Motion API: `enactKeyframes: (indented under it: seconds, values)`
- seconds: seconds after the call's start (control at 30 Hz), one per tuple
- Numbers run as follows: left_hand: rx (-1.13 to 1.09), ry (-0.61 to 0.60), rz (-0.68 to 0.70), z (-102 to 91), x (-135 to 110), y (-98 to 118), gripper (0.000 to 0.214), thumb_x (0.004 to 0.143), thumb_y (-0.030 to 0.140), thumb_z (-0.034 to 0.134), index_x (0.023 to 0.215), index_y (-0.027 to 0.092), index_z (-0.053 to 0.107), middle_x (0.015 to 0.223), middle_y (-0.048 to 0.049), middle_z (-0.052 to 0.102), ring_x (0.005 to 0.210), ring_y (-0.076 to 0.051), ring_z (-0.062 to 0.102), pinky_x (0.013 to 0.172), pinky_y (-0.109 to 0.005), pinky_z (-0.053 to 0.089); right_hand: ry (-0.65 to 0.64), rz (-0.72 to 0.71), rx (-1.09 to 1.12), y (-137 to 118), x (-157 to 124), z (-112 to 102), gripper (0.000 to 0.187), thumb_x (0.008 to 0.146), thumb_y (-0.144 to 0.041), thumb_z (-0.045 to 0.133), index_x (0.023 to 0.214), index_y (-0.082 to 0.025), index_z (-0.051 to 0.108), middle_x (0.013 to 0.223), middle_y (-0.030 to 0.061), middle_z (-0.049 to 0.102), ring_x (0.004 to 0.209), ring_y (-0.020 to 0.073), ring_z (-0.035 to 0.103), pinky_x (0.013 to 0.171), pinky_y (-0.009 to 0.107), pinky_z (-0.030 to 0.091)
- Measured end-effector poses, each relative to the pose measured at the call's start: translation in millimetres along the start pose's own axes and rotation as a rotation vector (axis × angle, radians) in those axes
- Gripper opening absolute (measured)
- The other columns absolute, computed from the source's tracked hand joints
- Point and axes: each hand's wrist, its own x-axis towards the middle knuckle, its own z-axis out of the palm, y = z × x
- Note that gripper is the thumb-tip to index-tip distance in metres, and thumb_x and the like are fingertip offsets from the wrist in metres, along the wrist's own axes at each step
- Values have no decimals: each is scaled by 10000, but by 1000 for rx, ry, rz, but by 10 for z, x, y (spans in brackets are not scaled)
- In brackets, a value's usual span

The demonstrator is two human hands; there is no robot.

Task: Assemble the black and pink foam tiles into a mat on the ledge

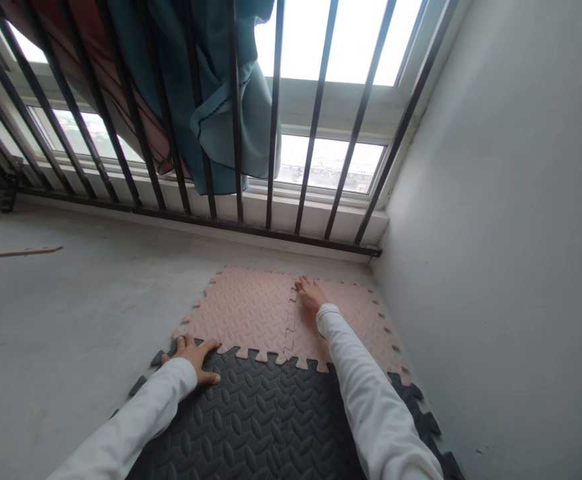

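Two pink foam puzzle mats (243,310) lie interlocked side by side on the concrete floor, joined along a toothed seam (289,320). A dark grey foam mat (265,413) locks into their near edge. My left hand (194,355) lies flat with fingers spread on the grey mat's far left corner, at the pink mat's edge. Over on the pink mats, my right hand (311,293) presses down with fingers bent at the far end of the seam. Both arms wear white sleeves.
A black barred railing (271,227) runs along the window ledge ahead, with a teal cloth (221,100) hanging over it. A white wall (495,233) borders the mats on the right. A wooden stick (15,252) lies on the bare concrete floor (71,313) at left.
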Motion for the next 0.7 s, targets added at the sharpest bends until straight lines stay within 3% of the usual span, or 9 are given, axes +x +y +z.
enactKeyframes:
  seconds: [0.1, 0.23, 0.47, 0.6, 0.7]
  values:
    - [6, 10, 7, 6, 8, -6, 814, 491, 552, 584, 1248, 344, 365, 1353, -211, 257, 1243, -449, 127, 811, -712, 177, -49, -38, -34, -64, -70, 25, 514, 753, -151, 326, 1261, -74, 327, 1340, 161, 335, 1283, 186, 188, 1045, 426, 94]
    - [-5, 13, 3, -11, -13, 2, 808, 493, 549, 583, 1245, 343, 367, 1354, -219, 244, 1243, -446, 131, 799, -714, 186, -125, 1, -71, -169, -133, -45, 519, 755, -150, 295, 1265, -61, 317, 1346, 164, 323, 1287, 191, 173, 1039, 457, 85]
    - [-10, -7, -16, -21, -18, 15, 823, 486, 543, 597, 1249, 353, 355, 1378, -220, 197, 1249, -444, 109, 789, -715, 192, -39, -67, -118, -462, -333, -15, 525, 751, -165, 270, 1226, 45, 348, 1268, 232, 406, 1272, 193, 218, 1051, 425, -21]
    - [-24, 9, -16, -25, -16, 19, 817, 472, 551, 606, 1233, 352, 381, 1376, -220, 206, 1244, -449, 118, 777, -720, 195, -169, -5, -87, -554, -429, -21, 614, 736, -227, 285, 1264, 84, 254, 1348, 228, 274, 1303, 210, 104, 1051, 418, 27]
    - [-22, -9, -22, -37, -23, 25, 823, 472, 549, 609, 1236, 352, 376, 1375, -220, 212, 1247, -449, 106, 782, -721, 189, -192, 35, -76, -595, -530, -17, 657, 742, -278, 272, 1286, 82, 197, 1371, 220, 223, 1305, 226, 82, 1046, 438, 37]
